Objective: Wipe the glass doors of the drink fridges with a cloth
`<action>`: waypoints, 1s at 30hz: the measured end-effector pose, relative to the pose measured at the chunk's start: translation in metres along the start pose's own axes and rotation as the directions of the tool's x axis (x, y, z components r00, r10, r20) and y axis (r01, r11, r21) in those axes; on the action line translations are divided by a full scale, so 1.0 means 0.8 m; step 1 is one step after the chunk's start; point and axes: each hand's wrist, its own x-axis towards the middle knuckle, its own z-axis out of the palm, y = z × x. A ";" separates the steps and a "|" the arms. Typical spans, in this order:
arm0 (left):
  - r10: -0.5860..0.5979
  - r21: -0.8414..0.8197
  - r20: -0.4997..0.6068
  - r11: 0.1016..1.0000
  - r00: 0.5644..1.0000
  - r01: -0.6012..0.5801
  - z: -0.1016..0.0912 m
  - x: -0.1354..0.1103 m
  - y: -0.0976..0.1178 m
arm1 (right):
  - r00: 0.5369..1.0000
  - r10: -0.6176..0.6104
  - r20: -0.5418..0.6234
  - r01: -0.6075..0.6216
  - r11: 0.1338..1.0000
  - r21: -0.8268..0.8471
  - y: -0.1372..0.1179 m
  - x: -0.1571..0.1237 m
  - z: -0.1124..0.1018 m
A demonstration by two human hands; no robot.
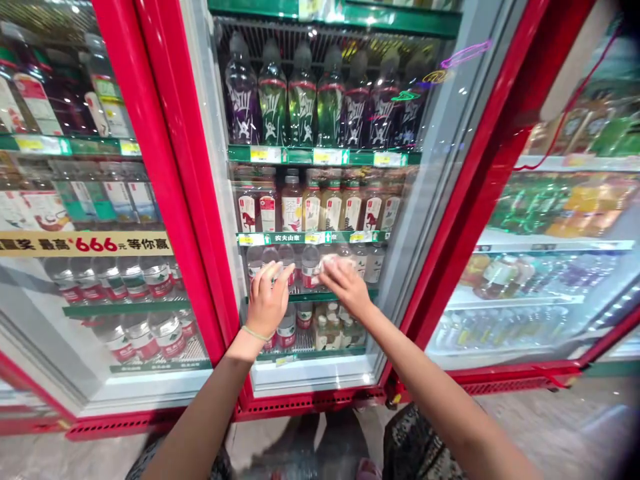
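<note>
Right hand [345, 283] clamped on the white cloth [329, 261], up at the glass [315, 375]; left hand [269, 300] alongside, empty, fingers apart! Glass covered, glass left? Can't tell.

The single view looks from the person's head, forward and down, facing a red-framed cooler [311, 404] near enough for its top to be cut off by the upper edge. Neighbouring coolers [505, 382] fill both sides; floor [575, 427] shows along the bottom.
</note>
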 end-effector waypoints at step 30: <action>0.024 0.031 0.200 0.999 0.979 -0.031 0.075 0.073 0.050 | 0.875 0.460 -0.149 -0.483 0.848 -0.219 0.150 -0.094 -0.090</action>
